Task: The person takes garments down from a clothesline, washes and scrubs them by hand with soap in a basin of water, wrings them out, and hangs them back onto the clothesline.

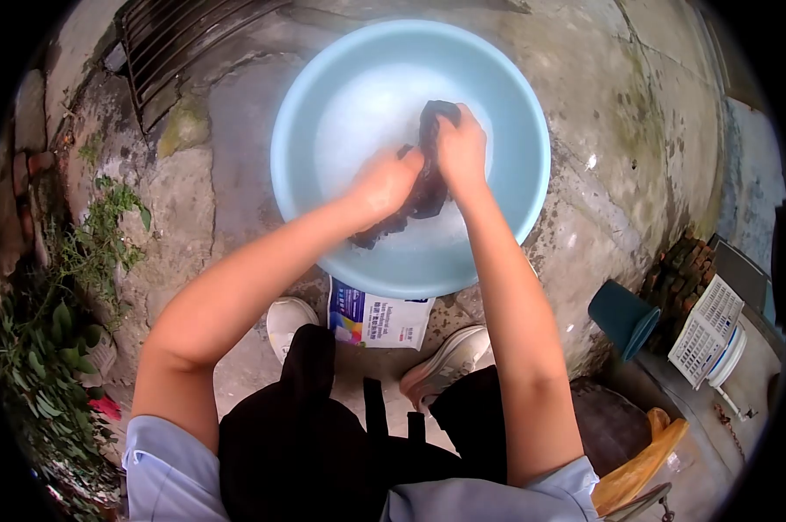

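A large light-blue basin [302, 174] stands on the ground in front of me, with whitish, cloudy water in it. Both hands are inside the basin on a dark, wet piece of cloth [429, 187]. My left hand [384, 184] is closed round its left part, and some of the cloth hangs below that hand. My right hand [460, 148] grips the upper end, to the right of and a little beyond the left hand. What kind of garment the cloth is, I cannot tell.
A detergent packet [384, 317] lies between my shoes, against the basin's near side. A metal grate [180, 48] is at the upper left, plants [58, 348] at the left. On the right are a dark green bucket [621, 317] and a white plastic basket [708, 331].
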Tool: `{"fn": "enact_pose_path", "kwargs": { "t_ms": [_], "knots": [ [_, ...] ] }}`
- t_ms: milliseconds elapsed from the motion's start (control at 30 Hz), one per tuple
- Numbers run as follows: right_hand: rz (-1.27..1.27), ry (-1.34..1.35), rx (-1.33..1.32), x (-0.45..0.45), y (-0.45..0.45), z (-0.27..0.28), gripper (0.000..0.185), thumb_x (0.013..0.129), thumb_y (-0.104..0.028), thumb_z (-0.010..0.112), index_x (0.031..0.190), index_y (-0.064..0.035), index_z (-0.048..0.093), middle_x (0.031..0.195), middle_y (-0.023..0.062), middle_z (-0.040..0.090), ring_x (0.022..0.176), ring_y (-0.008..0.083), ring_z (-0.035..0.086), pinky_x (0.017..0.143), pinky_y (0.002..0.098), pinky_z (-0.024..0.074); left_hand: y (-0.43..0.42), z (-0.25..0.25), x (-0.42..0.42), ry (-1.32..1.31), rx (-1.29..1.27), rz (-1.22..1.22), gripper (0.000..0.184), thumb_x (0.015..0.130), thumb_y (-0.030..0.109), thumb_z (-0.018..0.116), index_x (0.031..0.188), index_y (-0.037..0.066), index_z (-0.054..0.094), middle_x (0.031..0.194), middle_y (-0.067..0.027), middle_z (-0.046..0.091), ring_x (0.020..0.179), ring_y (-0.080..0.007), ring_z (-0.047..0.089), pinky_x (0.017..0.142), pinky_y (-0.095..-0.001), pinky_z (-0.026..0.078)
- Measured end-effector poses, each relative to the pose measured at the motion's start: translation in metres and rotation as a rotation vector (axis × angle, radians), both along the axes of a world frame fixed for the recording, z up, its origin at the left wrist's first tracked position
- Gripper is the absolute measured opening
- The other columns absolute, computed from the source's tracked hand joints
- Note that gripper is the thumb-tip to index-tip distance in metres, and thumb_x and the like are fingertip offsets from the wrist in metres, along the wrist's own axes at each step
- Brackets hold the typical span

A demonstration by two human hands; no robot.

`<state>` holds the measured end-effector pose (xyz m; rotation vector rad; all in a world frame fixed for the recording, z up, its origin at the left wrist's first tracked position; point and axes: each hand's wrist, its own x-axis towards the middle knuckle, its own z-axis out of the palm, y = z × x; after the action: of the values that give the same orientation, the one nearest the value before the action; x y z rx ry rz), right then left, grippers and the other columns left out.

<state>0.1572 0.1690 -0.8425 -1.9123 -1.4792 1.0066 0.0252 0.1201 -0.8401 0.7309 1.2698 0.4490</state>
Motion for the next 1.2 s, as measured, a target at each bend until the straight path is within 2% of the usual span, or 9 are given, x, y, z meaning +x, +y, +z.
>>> {"fn": "enact_pose_path", "kwargs": {
  "t_ms": [67, 200, 300, 433, 733, 867, 1000, 1067, 1200],
  "knots": [
    [0.045, -0.111, -0.082, 0.011, 0.001, -0.007, 0.032, 0.084, -0.023, 0.059, 0.104, 0.0027, 0.058, 0.089, 0.0263, 0.067, 0.086, 0.0460, 0.063, 0.079, 0.0487, 0.0484, 0.020, 0.031, -0.019, 0.430, 0.314, -0.367, 0.042, 0.095, 0.034, 0.048, 0.118, -0.001, 0.053, 0.108, -0.0234, 0.061, 0.093, -0.0350, 0.062, 0.084, -0.0456, 0.048],
    [0.381, -0.549, -0.008, 0.015, -0.019, -0.037, 0.052, 0.082, -0.027, 0.068, 0.126, -0.0085, 0.047, 0.115, 0.0184, 0.059, 0.104, 0.0354, 0.061, 0.084, 0.0461, 0.0501, 0.012, -0.012, -0.024, 0.743, 0.544, -0.263, 0.055, 0.092, 0.026, 0.055, 0.144, 0.016, 0.037, 0.137, -0.0204, 0.038, 0.122, -0.0419, 0.047, 0.100, -0.0462, 0.040],
    [0.613, -0.679, 0.112, 0.014, -0.042, -0.048, 0.065, 0.075, -0.019, 0.075, 0.131, -0.0108, 0.043, 0.112, 0.0183, 0.060, 0.104, 0.0320, 0.061, 0.083, 0.0419, 0.0512, -0.001, -0.027, -0.015, 1.076, 0.585, -0.823, 0.076, 0.082, 0.015, 0.059, 0.151, 0.021, 0.028, 0.148, -0.0177, 0.029, 0.136, -0.0354, 0.030, 0.108, -0.0544, 0.027],
    [0.593, -0.679, -0.118, 0.017, -0.027, -0.042, 0.062, 0.071, -0.014, 0.077, 0.125, -0.0094, 0.048, 0.101, 0.0166, 0.065, 0.092, 0.0334, 0.064, 0.080, 0.0425, 0.0521, 0.017, -0.024, -0.014, 0.975, 0.489, -0.881, 0.087, 0.077, 0.020, 0.068, 0.152, 0.018, 0.024, 0.150, -0.0186, 0.027, 0.140, -0.0362, 0.025, 0.110, -0.0569, 0.022],
    [0.181, 0.585, -0.001, -0.014, -0.043, 0.156, 0.031, 0.071, 0.012, 0.063, 0.096, -0.0040, 0.055, 0.094, 0.0021, 0.060, 0.084, 0.0078, 0.057, 0.074, 0.0224, 0.0472, -0.014, 0.003, -0.006, 0.387, 0.954, 0.104, 0.107, 0.062, 0.028, 0.086, 0.149, 0.016, 0.024, 0.146, -0.0192, 0.033, 0.138, -0.0387, 0.027, 0.112, -0.0579, 0.019],
    [0.086, 0.874, 0.063, -0.005, -0.061, 0.197, 0.036, 0.070, 0.016, 0.059, 0.101, -0.0030, 0.053, 0.095, 0.0054, 0.061, 0.084, 0.0101, 0.060, 0.076, 0.0239, 0.0485, 0.002, 0.031, -0.011, 0.006, 0.928, 0.193, 0.076, 0.074, 0.006, 0.077, 0.138, 0.011, 0.037, 0.108, -0.0130, 0.067, 0.104, -0.0302, 0.064, 0.093, -0.0390, 0.046],
    [-0.404, 1.016, 0.221, 0.031, -0.044, 0.180, 0.022, 0.082, -0.004, 0.056, 0.103, 0.0007, 0.057, 0.102, 0.0159, 0.065, 0.090, 0.0284, 0.066, 0.089, 0.0411, 0.0530, 0.005, 0.072, -0.004, -0.067, 0.869, 0.288, 0.065, 0.072, 0.006, 0.079, 0.131, 0.008, 0.051, 0.112, -0.0102, 0.065, 0.101, -0.0220, 0.065, 0.090, -0.0326, 0.051],
    [-0.457, 0.997, 0.083, 0.047, -0.040, 0.140, 0.027, 0.088, -0.021, 0.062, 0.110, -0.0048, 0.060, 0.101, 0.0103, 0.066, 0.095, 0.0209, 0.064, 0.087, 0.0393, 0.0514, 0.005, 0.082, 0.002, 0.099, 1.195, 0.194, 0.056, 0.066, 0.007, 0.079, 0.119, 0.011, 0.061, 0.100, -0.0081, 0.066, 0.091, -0.0257, 0.066, 0.081, -0.0345, 0.053],
    [-0.460, 1.285, -0.131, 0.038, -0.075, 0.034, 0.037, 0.094, -0.040, 0.056, 0.115, -0.0092, 0.059, 0.108, 0.0068, 0.064, 0.100, 0.0213, 0.063, 0.087, 0.0371, 0.0523, -0.012, 0.114, 0.021, 0.116, 1.201, 0.041, 0.045, 0.054, 0.007, 0.076, 0.097, 0.014, 0.067, 0.081, -0.0059, 0.056, 0.072, -0.0275, 0.057, 0.061, -0.0354, 0.047]
  ]
}}
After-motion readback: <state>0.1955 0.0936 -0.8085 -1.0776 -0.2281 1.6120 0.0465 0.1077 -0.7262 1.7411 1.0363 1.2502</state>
